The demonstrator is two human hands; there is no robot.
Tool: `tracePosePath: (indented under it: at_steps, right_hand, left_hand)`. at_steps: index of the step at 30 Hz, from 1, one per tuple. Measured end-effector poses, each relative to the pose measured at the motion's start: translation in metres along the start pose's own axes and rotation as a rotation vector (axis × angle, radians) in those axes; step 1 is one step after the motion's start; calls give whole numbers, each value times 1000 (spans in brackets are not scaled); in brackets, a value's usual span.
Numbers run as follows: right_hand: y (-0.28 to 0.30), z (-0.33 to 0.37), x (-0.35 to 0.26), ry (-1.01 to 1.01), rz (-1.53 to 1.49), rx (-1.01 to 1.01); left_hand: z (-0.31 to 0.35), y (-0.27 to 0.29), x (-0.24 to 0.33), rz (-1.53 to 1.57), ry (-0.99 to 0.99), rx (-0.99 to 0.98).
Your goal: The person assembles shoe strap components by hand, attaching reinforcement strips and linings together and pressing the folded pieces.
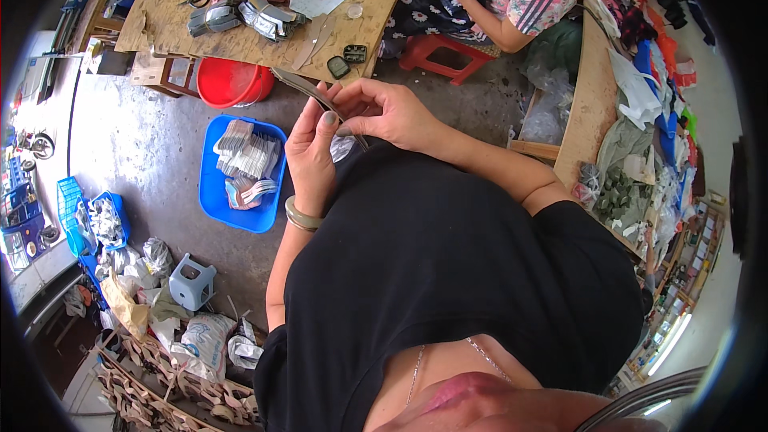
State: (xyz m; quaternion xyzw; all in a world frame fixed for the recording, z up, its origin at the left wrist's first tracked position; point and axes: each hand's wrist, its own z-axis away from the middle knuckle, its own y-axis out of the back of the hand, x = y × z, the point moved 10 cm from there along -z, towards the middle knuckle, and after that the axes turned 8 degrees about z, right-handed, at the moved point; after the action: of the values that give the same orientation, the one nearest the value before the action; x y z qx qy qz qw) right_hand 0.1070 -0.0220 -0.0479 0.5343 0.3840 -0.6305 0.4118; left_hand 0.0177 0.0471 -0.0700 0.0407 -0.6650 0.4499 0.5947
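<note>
Left hand (312,150) and right hand (390,118) pinch a curved grey strip (298,82), fingers closed on it. Blue tub (211,192) sits left.

Greyish strip (297,82), blue tub (240,222)

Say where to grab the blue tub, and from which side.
Probably the rim of the blue tub, one hand per long side, from above. The top is open, and the stacked bundles sit inside, leaving both long rims bare. The red bucket stands close to its far end, so the sides look roomier.
</note>
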Motion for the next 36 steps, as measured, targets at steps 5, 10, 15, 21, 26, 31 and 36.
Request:
tracePosePath:
  at_steps: [5, 10, 15, 21, 26, 31, 36]
  right_hand:
    - [4, -2, 1, 21, -28, 35]
    - [13, -4, 0, -19, -3, 31]
    - [16, -7, 4, -73, -47, 50]
    - [22, -11, 12, -83, -79, 105]
    - [20, -16, 13, -92, -137, 88]
    - [20, -22, 17, -108, -138, 80]
    - [19, -27, 17, -121, -151, 64]
  left_hand:
    - [-4, -2, -2, 16, 18, -2]
    - [-12, -15, -10, 209, 161, -4]
    - [-16, -16, -16, 275, 208, -1]
    - [-20, -17, -19, 301, 227, -13]
    - [-23, -15, -16, 275, 206, -9]
    - [-27, -11, -16, 278, 202, 20]
    - [-29, -9, -17, 319, 214, 21]
